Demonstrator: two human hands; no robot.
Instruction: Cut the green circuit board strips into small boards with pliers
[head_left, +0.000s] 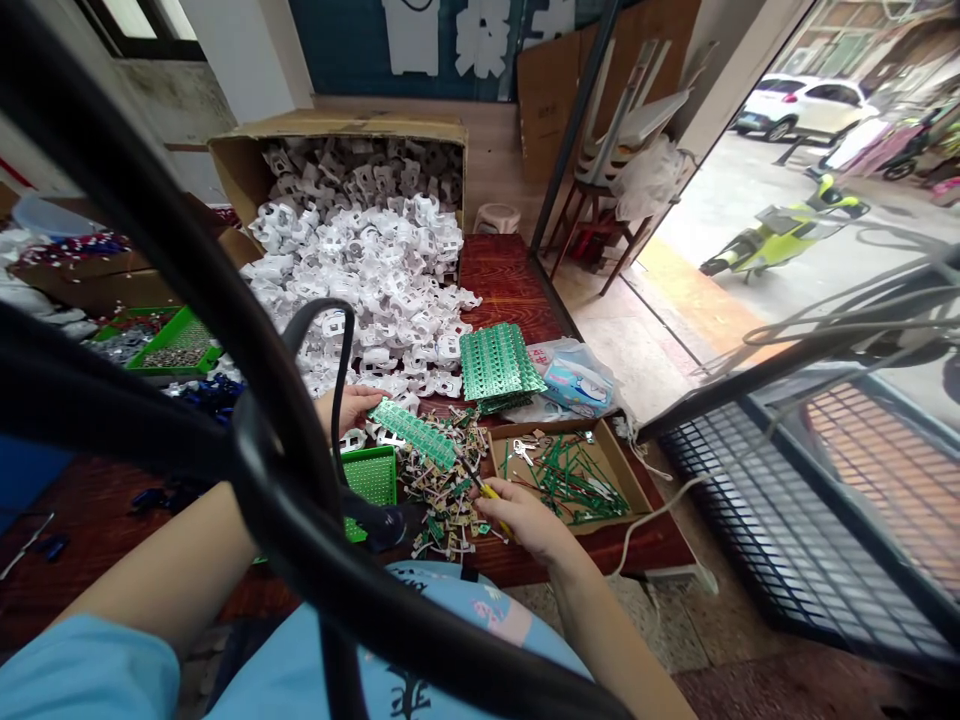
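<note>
My left hand (355, 408) is closed on the left end of a green circuit board panel (415, 433), holding it tilted above the work surface. The fingers of my right hand (517, 515) wrap round a slim yellow-handled tool (496, 500). Its dark tip reaches up toward the panel's right end; whether the two touch I cannot tell. Beneath the panel lies a spread pile of small circuit boards with wires (450, 515). Behind it stands a stack of green circuit board panels (501, 362).
A heap of white plastic housings (360, 280) spills from a cardboard box (337, 122). A shallow carton (645, 490) holds green strips, with a tissue pack (577, 385) behind. A green basket (375, 470) sits by my left wrist. Black bars (277, 480) cross the near view.
</note>
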